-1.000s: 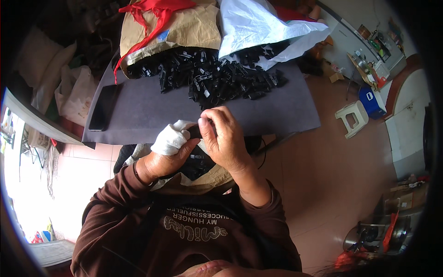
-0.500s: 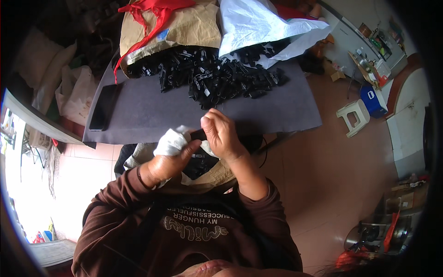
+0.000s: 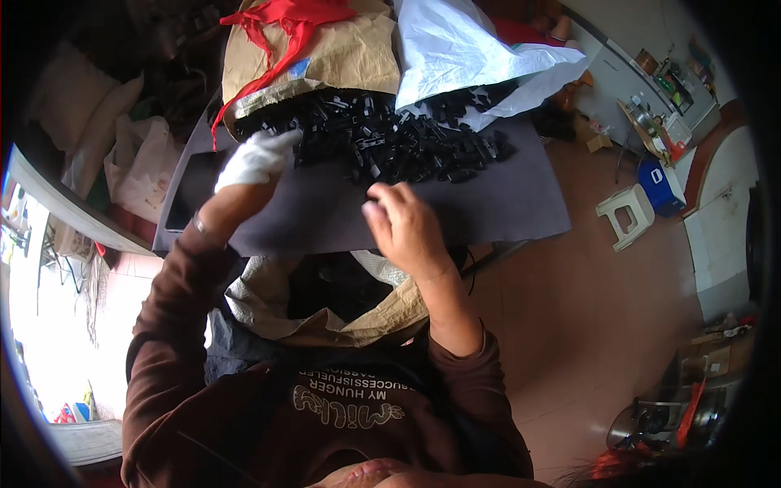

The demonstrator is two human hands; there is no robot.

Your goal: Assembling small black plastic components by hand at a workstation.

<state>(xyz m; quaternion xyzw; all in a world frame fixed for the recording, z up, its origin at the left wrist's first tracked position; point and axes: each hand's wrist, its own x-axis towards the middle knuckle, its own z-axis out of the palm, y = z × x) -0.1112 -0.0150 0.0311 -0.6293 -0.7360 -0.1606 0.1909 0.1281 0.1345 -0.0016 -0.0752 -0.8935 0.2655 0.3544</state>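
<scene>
Small black plastic parts [image 3: 411,146] lie heaped at the far side of a grey-covered table [image 3: 317,211]. My left hand [image 3: 252,163], in a white glove or cloth wrap, reaches to the left edge of the heap. Its fingertips are blurred against the black parts, so whether they grip one is unclear. My bare right hand [image 3: 407,228] hovers over the table's near edge, short of the heap, fingers loosely bent and thumb apart, with nothing visible in it. Below the edge, a woven sack [image 3: 366,325] gapes in front of me, its inside dark.
A tan sack [image 3: 342,61] with red cloth [image 3: 285,20] and a white sack [image 3: 455,57] spill parts onto the table. A black phone-like slab [image 3: 187,195] lies at the left. On the floor to the right stand a cream stool [image 3: 626,215] and a blue box [image 3: 661,187].
My hands were together above the sack with a dark piece between them. They have parted: the left has gone up and left to the heap, the right slightly rightward. The piece no longer shows.
</scene>
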